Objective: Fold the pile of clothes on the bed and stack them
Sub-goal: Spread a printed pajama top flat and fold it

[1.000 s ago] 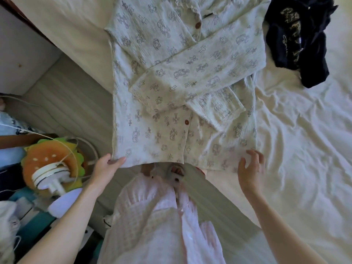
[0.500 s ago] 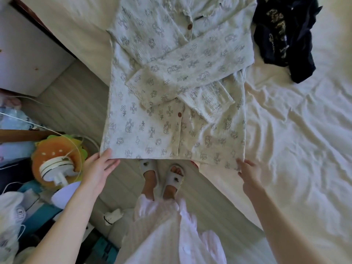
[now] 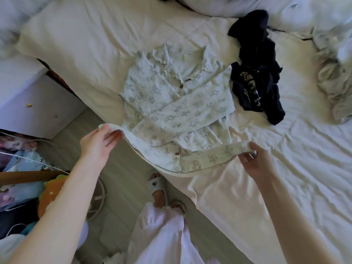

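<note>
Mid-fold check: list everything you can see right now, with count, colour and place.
printed pyjama top: one, pale green, bed edge, hem lifted
dark garment: one, navy, crumpled right of the top
grey-white clothes: heap, far right of bed
bed sheet: one, cream, wrinkled
cabinet: one, white, left
fan: one, orange, floor left
slippers: two, white, on feet
left hand: grips left hem corner
right hand: grips right hem corner
</note>
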{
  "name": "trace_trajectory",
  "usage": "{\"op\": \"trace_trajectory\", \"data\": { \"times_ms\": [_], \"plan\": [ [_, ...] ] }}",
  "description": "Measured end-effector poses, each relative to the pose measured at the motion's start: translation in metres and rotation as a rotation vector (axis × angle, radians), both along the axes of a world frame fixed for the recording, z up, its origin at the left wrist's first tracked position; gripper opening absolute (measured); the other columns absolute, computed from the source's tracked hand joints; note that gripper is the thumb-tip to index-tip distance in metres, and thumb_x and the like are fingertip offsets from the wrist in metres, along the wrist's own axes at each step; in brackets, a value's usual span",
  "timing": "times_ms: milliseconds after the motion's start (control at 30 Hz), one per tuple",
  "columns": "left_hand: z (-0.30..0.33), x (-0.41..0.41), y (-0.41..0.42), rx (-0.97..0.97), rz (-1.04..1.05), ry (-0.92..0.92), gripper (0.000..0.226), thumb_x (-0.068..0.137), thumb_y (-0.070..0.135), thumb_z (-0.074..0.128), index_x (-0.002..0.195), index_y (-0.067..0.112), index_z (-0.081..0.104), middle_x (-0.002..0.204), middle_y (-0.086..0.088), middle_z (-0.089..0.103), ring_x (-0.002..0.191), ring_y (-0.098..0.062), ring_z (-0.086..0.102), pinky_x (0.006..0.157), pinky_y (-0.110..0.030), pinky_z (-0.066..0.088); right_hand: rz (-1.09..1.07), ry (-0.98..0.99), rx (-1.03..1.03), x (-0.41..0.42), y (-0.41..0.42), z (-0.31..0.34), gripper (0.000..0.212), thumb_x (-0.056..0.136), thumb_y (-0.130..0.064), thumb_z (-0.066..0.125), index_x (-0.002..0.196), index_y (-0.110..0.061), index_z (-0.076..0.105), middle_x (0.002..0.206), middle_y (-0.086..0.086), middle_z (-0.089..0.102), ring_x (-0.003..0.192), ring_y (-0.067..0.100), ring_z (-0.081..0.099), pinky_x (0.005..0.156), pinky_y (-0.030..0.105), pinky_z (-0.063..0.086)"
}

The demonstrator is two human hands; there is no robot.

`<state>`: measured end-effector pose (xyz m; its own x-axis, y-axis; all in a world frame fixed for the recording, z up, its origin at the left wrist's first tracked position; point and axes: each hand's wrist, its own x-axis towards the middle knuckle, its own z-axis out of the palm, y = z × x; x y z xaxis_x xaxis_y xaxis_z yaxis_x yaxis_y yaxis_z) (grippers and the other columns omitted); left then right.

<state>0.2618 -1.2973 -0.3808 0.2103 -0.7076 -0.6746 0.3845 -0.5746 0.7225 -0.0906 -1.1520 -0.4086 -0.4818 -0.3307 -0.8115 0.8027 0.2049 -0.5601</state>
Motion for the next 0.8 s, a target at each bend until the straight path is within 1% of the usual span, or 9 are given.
{"op": "trace_trajectory", "data": {
  "times_ms": [133, 200, 300, 333, 467, 533, 600, 700, 800],
  "plan": [
    [0.001, -0.020, -0.063, -0.045, 0.000, 0.092, 0.010, 0.094, 0.000, 0.049, 0.102, -0.004, 0.050, 0.086, -0.021, 0.063, 0.069, -0.021, 0.070, 0.068, -0.033, 0.058, 0.044, 0.044, -0.004, -0.024, -0.067, 0.005, 0.015, 0.094, -0.015, 0.055, 0.081, -0.006, 0.055, 0.074, 0.003, 0.056, 0.059, 0.012, 0.064, 0.049, 0.021, 0.053],
    [-0.005, -0.029, -0.101, -0.054, -0.022, 0.100, 0.017, 0.096, 0.002, 0.046, 0.111, -0.004, 0.047, 0.091, -0.019, 0.061, 0.078, -0.022, 0.068, 0.070, -0.032, 0.058, 0.041, 0.100, 0.019, -0.036, -0.105, 0.002, 0.012, 0.093, -0.013, 0.055, 0.083, -0.007, 0.056, 0.079, 0.005, 0.057, 0.066, 0.014, 0.062, 0.049, 0.022, 0.054],
    [-0.018, -0.045, -0.166, -0.038, -0.031, 0.081, 0.024, 0.098, 0.006, 0.045, 0.120, -0.001, 0.044, 0.095, -0.018, 0.060, 0.082, -0.022, 0.064, 0.063, -0.029, 0.057, 0.065, 0.176, 0.051, -0.055, -0.164, -0.005, 0.004, 0.092, -0.011, 0.057, 0.088, -0.010, 0.058, 0.089, 0.007, 0.061, 0.077, 0.017, 0.063, 0.049, 0.025, 0.053],
    [-0.024, -0.051, -0.189, -0.030, -0.024, 0.075, 0.023, 0.097, 0.006, 0.046, 0.119, -0.001, 0.046, 0.097, -0.019, 0.059, 0.081, -0.022, 0.064, 0.062, -0.029, 0.057, 0.070, 0.191, 0.046, -0.061, -0.183, -0.008, 0.002, 0.092, -0.010, 0.056, 0.091, -0.010, 0.058, 0.093, 0.008, 0.061, 0.080, 0.018, 0.063, 0.050, 0.026, 0.053],
    [-0.048, -0.077, -0.272, -0.012, -0.040, 0.052, 0.011, 0.096, 0.006, 0.047, 0.106, 0.002, 0.046, 0.101, -0.016, 0.057, 0.092, -0.023, 0.061, 0.067, -0.028, 0.057, 0.019, 0.221, 0.003, -0.087, -0.260, -0.022, 0.019, 0.094, -0.009, 0.052, 0.113, -0.006, 0.053, 0.103, 0.011, 0.058, 0.092, 0.024, 0.061, 0.057, 0.032, 0.055],
    [-0.056, -0.089, -0.304, -0.009, -0.044, 0.054, 0.003, 0.096, 0.005, 0.047, 0.097, 0.002, 0.048, 0.098, -0.014, 0.056, 0.093, -0.023, 0.060, 0.066, -0.028, 0.057, -0.023, 0.212, -0.001, -0.098, -0.288, -0.027, 0.016, 0.096, -0.009, 0.049, 0.112, -0.006, 0.051, 0.100, 0.010, 0.055, 0.090, 0.024, 0.060, 0.057, 0.033, 0.055],
    [-0.062, -0.099, -0.331, -0.008, -0.026, 0.063, 0.007, 0.095, 0.003, 0.048, 0.089, 0.002, 0.049, 0.092, -0.015, 0.057, 0.082, -0.022, 0.062, 0.060, -0.028, 0.057, -0.066, 0.202, 0.011, -0.105, -0.311, -0.030, 0.010, 0.096, -0.008, 0.049, 0.106, -0.006, 0.050, 0.098, 0.010, 0.055, 0.088, 0.024, 0.060, 0.064, 0.036, 0.057],
    [-0.064, -0.111, -0.360, -0.022, -0.030, 0.067, 0.007, 0.093, 0.004, 0.053, 0.087, 0.001, 0.051, 0.089, -0.016, 0.059, 0.074, -0.020, 0.064, 0.068, -0.030, 0.058, -0.111, 0.211, 0.055, -0.113, -0.336, -0.029, 0.007, 0.093, -0.004, 0.052, 0.100, -0.004, 0.051, 0.095, 0.011, 0.056, 0.083, 0.025, 0.061, 0.077, 0.040, 0.057],
    [-0.069, -0.120, -0.380, -0.045, 0.000, 0.114, 0.005, 0.093, 0.004, 0.054, 0.091, 0.000, 0.052, 0.092, -0.016, 0.060, 0.076, -0.020, 0.065, 0.062, -0.029, 0.058, -0.152, 0.219, 0.088, -0.119, -0.354, -0.029, 0.004, 0.092, -0.001, 0.053, 0.093, -0.003, 0.050, 0.092, 0.011, 0.056, 0.079, 0.024, 0.060, 0.068, 0.035, 0.058]
  ]
}}
